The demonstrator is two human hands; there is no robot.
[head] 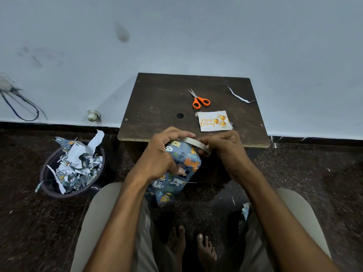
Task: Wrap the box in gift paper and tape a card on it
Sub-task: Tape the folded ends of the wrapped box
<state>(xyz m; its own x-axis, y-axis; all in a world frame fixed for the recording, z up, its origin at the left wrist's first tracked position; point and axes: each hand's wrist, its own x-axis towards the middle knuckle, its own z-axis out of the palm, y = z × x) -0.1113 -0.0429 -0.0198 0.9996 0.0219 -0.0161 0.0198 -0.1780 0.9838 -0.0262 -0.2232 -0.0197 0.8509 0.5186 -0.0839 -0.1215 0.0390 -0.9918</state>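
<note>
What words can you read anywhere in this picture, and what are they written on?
"Happy Birthday", in orange script on the white card with gold balloons, lying on the wooden table.
Small white print on the gift paper of the wrapped box, near its lower part: too small and blurred to read.
Nothing else shows any writing.

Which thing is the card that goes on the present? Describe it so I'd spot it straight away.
Look at the dark wooden table against the pale wall. On its right side, nearer the person than the orange-handled scissors, lies the card, flat and untouched. It is the only white rectangle there, printed with gold balloons and "Happy Birthday" in orange script.
</note>
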